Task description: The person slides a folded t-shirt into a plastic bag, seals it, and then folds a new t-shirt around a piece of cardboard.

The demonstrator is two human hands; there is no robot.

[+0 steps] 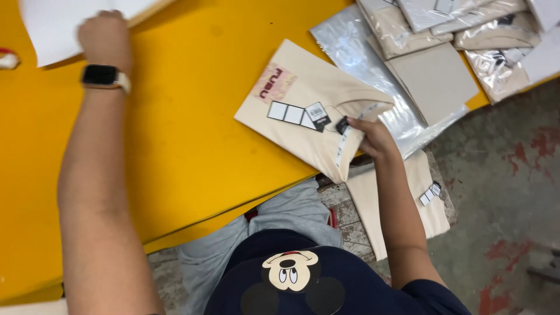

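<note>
A folded cream shirt (303,105) with hang tags (298,114) lies on the yellow table (192,116), its collar end near the table's edge. My right hand (373,137) grips that shirt at the collar. My left hand (105,36), with a dark watch on the wrist, reaches to the far left and is closed on a white sheet (58,23) at the table's back edge. A clear plastic bag (373,64) lies just right of the shirt.
A grey cardboard sheet (434,79) rests on the plastic bag. Several bagged cream shirts (466,29) are piled at the table's far right. Another folded cream shirt (408,198) lies on a stool below the table edge. Concrete floor with red patches lies to the right.
</note>
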